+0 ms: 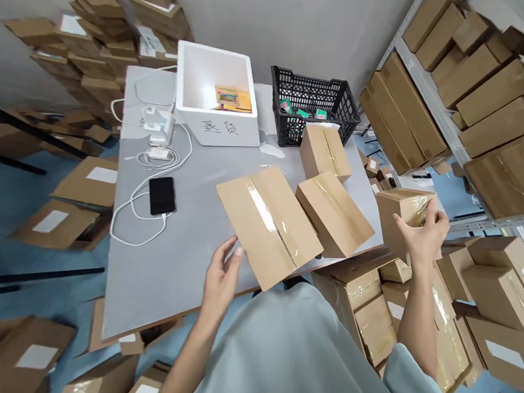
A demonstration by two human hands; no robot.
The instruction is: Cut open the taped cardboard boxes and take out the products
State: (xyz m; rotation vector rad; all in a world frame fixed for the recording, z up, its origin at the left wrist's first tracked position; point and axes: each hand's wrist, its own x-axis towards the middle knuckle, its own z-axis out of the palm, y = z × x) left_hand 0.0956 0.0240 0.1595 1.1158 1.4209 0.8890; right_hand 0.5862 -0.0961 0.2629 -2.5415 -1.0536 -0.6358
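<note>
A packing storeroom: rectangular brown cardboard boxes [495, 91] fill grey metal shelving [431, 98] and crowd the blue floor [60, 298].

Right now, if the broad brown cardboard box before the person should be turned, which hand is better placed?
Probably the left hand: it is open at the left edge of the broad brown cardboard box. The right hand is farther off, holding a smaller brown cardboard box.

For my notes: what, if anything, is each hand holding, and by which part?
The right hand holds a small cardboard box across its taped side. The left hand is at the edge of a wider carton; grip unclear.
</note>
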